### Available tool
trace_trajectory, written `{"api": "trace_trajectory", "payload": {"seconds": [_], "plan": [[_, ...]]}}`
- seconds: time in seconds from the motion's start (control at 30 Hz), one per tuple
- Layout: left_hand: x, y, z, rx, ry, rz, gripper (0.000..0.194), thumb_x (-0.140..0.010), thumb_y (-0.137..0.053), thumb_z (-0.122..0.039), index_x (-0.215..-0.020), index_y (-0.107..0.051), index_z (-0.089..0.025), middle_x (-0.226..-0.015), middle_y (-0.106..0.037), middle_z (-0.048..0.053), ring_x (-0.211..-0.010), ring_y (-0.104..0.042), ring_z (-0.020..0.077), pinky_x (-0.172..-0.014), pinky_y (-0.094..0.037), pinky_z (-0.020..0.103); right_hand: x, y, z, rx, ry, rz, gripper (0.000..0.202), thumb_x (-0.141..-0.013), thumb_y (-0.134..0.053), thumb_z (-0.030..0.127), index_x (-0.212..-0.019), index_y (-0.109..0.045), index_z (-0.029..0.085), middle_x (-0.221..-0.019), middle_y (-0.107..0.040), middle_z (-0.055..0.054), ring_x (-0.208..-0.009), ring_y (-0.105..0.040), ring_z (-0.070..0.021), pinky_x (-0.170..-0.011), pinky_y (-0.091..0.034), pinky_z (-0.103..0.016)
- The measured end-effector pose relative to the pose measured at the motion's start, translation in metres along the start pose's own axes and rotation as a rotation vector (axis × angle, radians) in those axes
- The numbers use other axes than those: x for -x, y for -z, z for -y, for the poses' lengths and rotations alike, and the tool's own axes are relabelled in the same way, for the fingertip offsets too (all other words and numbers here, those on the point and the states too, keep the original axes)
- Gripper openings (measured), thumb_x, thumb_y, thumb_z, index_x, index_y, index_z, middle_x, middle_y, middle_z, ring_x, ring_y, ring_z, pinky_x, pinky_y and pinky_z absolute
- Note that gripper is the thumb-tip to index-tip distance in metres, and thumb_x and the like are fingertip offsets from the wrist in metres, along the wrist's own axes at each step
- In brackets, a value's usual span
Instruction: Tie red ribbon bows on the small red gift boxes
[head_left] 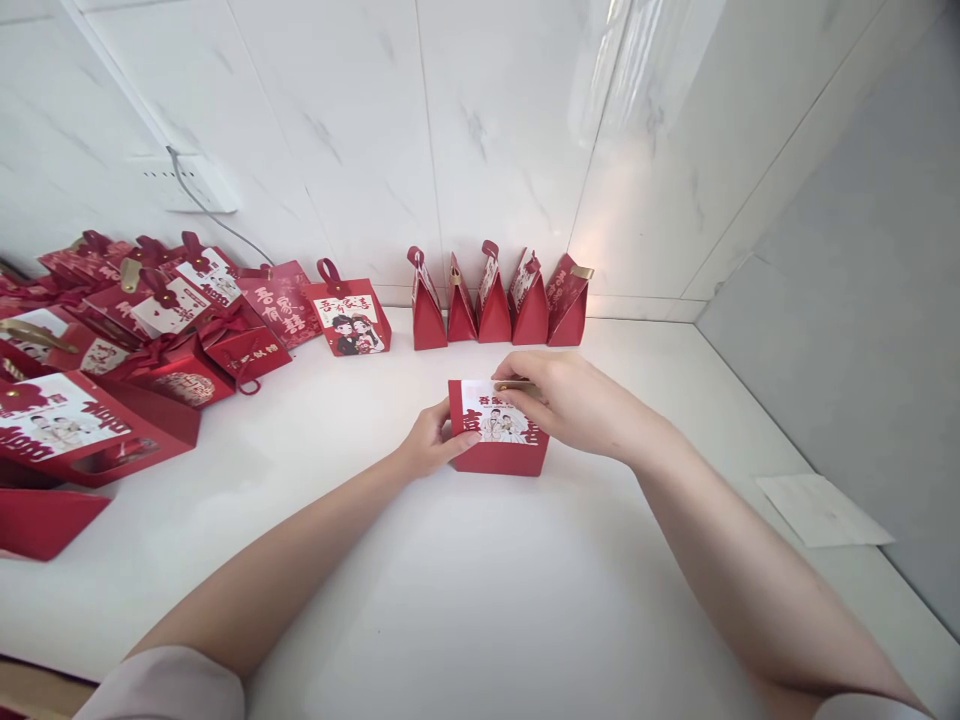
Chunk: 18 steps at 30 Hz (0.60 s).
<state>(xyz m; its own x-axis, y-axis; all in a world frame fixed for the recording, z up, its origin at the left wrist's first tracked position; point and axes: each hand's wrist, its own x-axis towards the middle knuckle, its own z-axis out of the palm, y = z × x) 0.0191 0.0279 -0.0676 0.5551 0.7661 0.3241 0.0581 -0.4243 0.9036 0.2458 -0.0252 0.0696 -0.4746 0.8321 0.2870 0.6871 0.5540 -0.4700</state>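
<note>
A red gift box (500,459) with a white printed front showing a cartoon couple stands on the white table before me. My left hand (436,440) grips its left side, the thumb lying on the front face. At the top of the box, the fingers of my right hand (551,395) are pinched on a gold-brown strap (515,385). Part of the strap and the box's upper right corner are hidden behind that hand.
Several red boxes (493,315) stand in a row along the tiled wall, and another box (352,320) faces me left of them. A heap of red boxes (142,350) fills the left side. White paper (821,508) lies at right. A grey cable (214,215) runs from the socket.
</note>
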Motion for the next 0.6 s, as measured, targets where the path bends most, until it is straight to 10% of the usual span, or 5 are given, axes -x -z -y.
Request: {"api": "trace_trajectory", "payload": {"seconds": [0.2,0.4,0.6], "plan": [[0.002,0.000,0.004,0.016,-0.011,0.002,0.046,-0.083,-0.066,-0.037,-0.123,-0.058,-0.016,-0.118,-0.069,0.011,-0.107,-0.065,0.0296,-0.089,-0.054,0.038,-0.001,0.000,-0.005,-0.069,-0.055,-0.006,0.012,-0.090,-0.055,0.026,-0.088,-0.066,0.023,-0.080,-0.071,0.000,-0.068,-0.063,-0.0160,-0.058,-0.041,-0.027],[-0.005,-0.001,0.009,0.218,0.107,-0.345,0.050,-0.089,-0.057,-0.043,-0.135,-0.048,-0.024,-0.131,-0.062,0.008,-0.119,-0.059,0.0282,-0.101,-0.048,0.042,-0.013,-0.016,-0.035,-0.226,-0.219,-0.160,0.046,-0.090,-0.058,0.041,-0.131,-0.046,0.024,-0.115,-0.069,-0.007,-0.089,-0.068,-0.0221,-0.075,-0.052,-0.034],[-0.015,0.001,0.013,0.505,0.180,-0.464,0.054,-0.091,-0.049,-0.050,-0.137,-0.047,-0.022,-0.138,-0.058,0.008,-0.123,-0.056,0.0299,-0.105,-0.045,0.047,-0.024,-0.069,-0.067,-0.538,-0.391,0.136,0.062,-0.087,-0.052,0.063,-0.134,-0.050,0.022,-0.128,-0.064,-0.012,-0.106,-0.064,-0.0282,-0.092,-0.049,-0.042]]}}
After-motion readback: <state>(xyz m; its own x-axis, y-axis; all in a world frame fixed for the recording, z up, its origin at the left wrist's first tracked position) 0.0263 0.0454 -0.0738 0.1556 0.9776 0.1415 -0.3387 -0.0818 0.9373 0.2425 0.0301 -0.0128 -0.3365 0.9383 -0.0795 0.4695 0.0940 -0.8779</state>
